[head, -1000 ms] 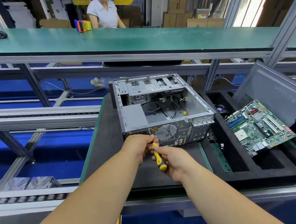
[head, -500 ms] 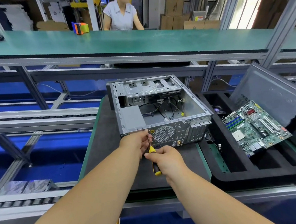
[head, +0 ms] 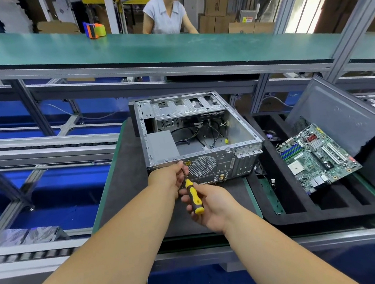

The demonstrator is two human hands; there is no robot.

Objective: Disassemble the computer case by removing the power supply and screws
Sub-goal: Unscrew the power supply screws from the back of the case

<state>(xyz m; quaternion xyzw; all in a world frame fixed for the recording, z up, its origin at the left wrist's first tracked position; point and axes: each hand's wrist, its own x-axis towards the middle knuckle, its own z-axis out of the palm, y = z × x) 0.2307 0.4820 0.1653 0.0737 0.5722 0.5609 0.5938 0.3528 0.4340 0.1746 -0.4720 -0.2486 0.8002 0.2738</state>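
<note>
Two hands met at the rear panel of the open computer case (head: 194,127), which lay on its side on a dark mat (head: 126,183), power supply (head: 161,144) inside at left. Left hand (head: 169,178) pinched the shaft; right hand (head: 209,205) gripped the screwdriver (head: 193,195), tip seemingly on a screw, pointing up and away. Rightward, a foam tray (head: 305,212) held a motherboard (head: 317,156)

Head-worn view, forward and downward
</note>
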